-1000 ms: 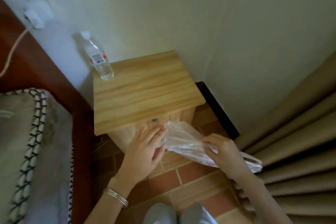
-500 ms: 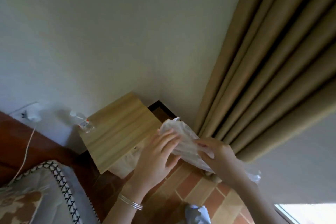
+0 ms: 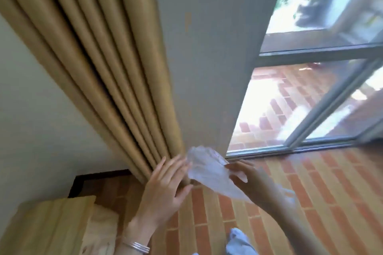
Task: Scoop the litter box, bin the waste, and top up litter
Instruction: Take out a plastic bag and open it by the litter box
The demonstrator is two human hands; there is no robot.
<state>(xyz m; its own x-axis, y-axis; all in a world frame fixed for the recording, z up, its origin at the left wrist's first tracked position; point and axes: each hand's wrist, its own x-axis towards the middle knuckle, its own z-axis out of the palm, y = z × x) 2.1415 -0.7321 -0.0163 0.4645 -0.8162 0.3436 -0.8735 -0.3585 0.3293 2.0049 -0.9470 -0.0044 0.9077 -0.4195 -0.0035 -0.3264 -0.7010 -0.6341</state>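
Observation:
A crumpled clear plastic bag (image 3: pixel 209 172) hangs between both hands at the lower middle of the head view. My right hand (image 3: pixel 244 176) pinches its right side, thumb and fingers curled on the plastic. My left hand (image 3: pixel 165 186), with bracelets on the wrist, has straight spread fingers whose tips touch the bag's left edge. No litter box, scoop or litter is in view.
Tan curtain folds (image 3: pixel 107 72) hang down just behind the hands, beside a grey wall panel (image 3: pixel 207 58). A glass sliding door (image 3: pixel 310 99) is at right. A wooden bedside cabinet (image 3: pixel 47 225) sits at lower left on the brick-pattern floor (image 3: pixel 310 203).
The view has swung right, from the cabinet and water bottle to the curtain and glass door. Both hands stayed on the plastic bag and moved with it.

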